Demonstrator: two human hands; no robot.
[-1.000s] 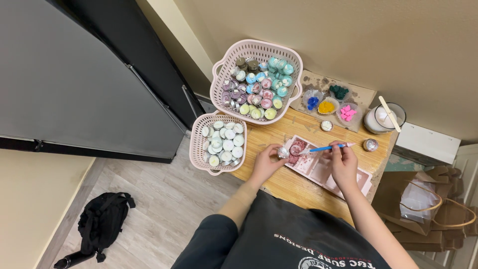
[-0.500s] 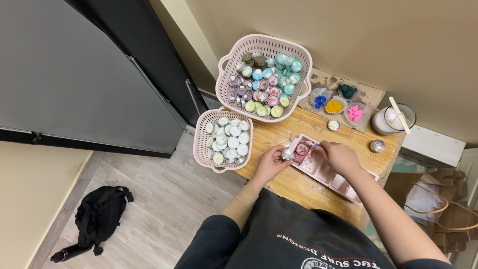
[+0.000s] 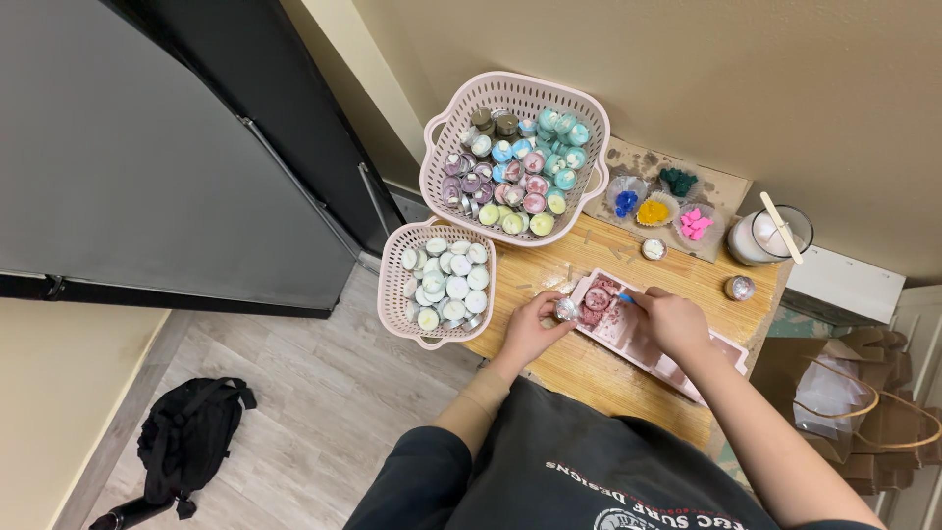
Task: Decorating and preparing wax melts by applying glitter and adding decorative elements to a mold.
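On the small wooden desk [image 3: 589, 368], the left hand [image 3: 535, 329] has its grip closed around a small silvery tealight cup [image 3: 565, 309], held just over the near-left end of a pink mould tray [image 3: 638, 339] that lies slantwise across the desk's middle. The right hand [image 3: 672, 322] rests over the same tray, its grip clenched on a thin blue tool [image 3: 626, 298] whose tip barely shows at the fingers, beside reddish wax in the tray's left compartments. At the desk's left edge sits a small pink basket [image 3: 392, 294] of pale tealights; at the far-left corner a larger pink basket [image 3: 589, 108] holds teal, purple and green ones. Along the far edge stand little dishes of blue, yellow and pink wax, and at the far-right corner a glass jar [image 3: 775, 236] with a wooden stick in it. A black backpack [image 3: 191, 442] lies on the floor, well apart.
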